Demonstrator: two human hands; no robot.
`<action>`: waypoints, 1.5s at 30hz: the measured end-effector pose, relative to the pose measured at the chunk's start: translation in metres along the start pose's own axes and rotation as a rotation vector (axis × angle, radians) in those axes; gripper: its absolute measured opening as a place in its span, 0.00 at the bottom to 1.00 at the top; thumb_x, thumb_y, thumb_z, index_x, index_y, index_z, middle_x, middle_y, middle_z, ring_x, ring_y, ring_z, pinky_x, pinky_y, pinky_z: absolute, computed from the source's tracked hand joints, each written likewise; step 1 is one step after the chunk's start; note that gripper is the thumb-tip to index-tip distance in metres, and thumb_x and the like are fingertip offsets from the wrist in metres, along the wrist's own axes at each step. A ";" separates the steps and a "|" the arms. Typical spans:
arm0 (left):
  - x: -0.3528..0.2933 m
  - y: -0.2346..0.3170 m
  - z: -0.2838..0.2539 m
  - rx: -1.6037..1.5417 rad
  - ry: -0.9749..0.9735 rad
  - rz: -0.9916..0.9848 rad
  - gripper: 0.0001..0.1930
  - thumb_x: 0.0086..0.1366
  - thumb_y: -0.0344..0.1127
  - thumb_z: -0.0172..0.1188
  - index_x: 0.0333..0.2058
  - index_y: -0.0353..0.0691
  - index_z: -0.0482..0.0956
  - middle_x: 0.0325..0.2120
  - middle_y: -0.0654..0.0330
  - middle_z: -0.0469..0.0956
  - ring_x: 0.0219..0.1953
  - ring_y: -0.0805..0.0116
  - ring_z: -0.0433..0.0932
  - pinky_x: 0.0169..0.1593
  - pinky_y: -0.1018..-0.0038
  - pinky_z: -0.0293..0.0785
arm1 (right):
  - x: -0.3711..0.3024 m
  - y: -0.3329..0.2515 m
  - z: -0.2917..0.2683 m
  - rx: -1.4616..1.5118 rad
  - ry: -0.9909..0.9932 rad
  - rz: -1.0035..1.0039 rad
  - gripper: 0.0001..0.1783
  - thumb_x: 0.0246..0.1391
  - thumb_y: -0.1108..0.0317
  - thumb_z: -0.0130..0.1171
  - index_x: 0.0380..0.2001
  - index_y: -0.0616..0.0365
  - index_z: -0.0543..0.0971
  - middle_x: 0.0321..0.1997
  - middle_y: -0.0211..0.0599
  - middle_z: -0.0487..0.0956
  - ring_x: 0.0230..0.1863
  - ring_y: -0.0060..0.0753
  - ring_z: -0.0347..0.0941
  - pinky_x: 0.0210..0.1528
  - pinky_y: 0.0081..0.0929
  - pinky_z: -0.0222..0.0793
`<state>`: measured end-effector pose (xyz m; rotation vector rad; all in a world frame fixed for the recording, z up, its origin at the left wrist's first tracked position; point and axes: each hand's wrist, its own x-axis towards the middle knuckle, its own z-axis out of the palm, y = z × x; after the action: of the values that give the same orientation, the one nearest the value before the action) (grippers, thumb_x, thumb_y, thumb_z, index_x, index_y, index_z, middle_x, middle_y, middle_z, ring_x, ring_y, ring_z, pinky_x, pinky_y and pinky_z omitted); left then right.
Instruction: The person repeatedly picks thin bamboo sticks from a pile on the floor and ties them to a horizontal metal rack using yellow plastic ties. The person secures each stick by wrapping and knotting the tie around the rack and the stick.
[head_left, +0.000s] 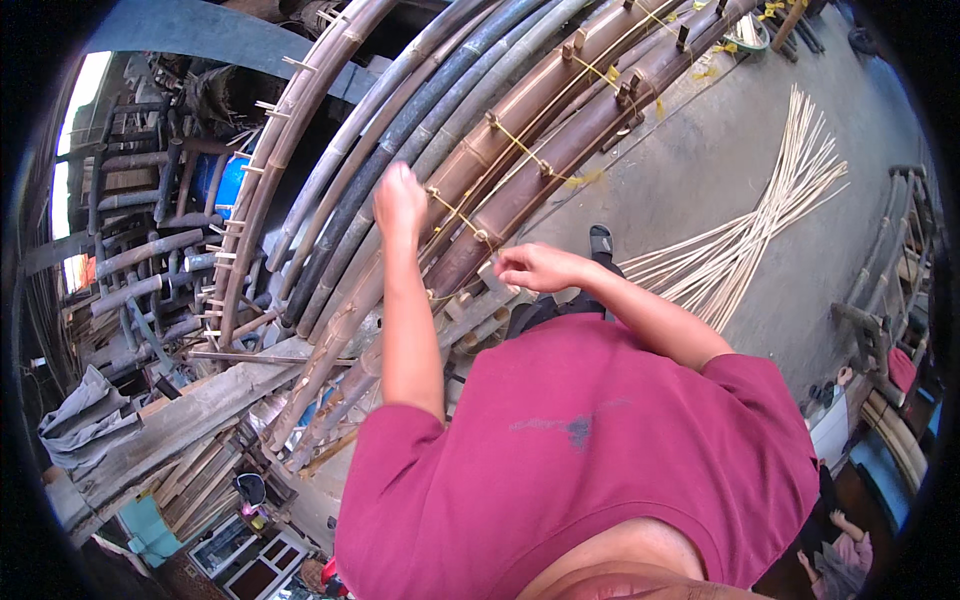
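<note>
Lashing that yellow cord (455, 213) across the bamboo poles (520, 150), you're pulling it up with your left hand (398, 198) clenched around it, while your right hand (530, 266) is pinching the tail low by the knot. Keeping tension steady seems smart; the loose splints (760, 220) are lying on the floor (700, 170).

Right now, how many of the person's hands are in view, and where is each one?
2. The left hand is a closed fist raised against the bamboo poles, at the yellow lashing. The right hand is lower, fingers pinched beside the poles.
</note>
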<state>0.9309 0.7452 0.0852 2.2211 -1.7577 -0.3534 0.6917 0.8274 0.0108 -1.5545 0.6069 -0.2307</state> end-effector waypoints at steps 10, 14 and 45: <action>-0.098 -0.025 0.036 -0.109 -0.004 -0.020 0.11 0.65 0.42 0.56 0.43 0.50 0.81 0.35 0.46 0.82 0.40 0.42 0.80 0.45 0.51 0.74 | -0.062 0.011 0.025 -0.225 0.377 -0.004 0.13 0.68 0.58 0.46 0.38 0.56 0.73 0.71 0.44 0.61 0.71 0.47 0.57 0.68 0.41 0.52; -0.092 -0.033 0.036 -0.100 -0.013 0.086 0.12 0.65 0.41 0.55 0.44 0.48 0.81 0.36 0.47 0.82 0.41 0.42 0.80 0.46 0.51 0.74 | -0.058 0.019 0.040 0.784 0.285 0.136 0.13 0.68 0.58 0.45 0.35 0.56 0.72 0.66 0.45 0.68 0.69 0.42 0.61 0.65 0.38 0.59; -0.102 -0.030 0.042 -0.060 0.056 0.044 0.12 0.66 0.41 0.53 0.43 0.46 0.80 0.33 0.46 0.82 0.37 0.42 0.80 0.42 0.52 0.75 | -0.073 0.024 0.039 0.760 0.018 0.123 0.15 0.65 0.58 0.51 0.38 0.58 0.80 0.53 0.39 0.79 0.50 0.24 0.74 0.60 0.28 0.64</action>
<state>0.9199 0.8478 0.0360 2.1262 -1.7412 -0.3273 0.6444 0.8986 -0.0005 -0.7811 0.5393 -0.3354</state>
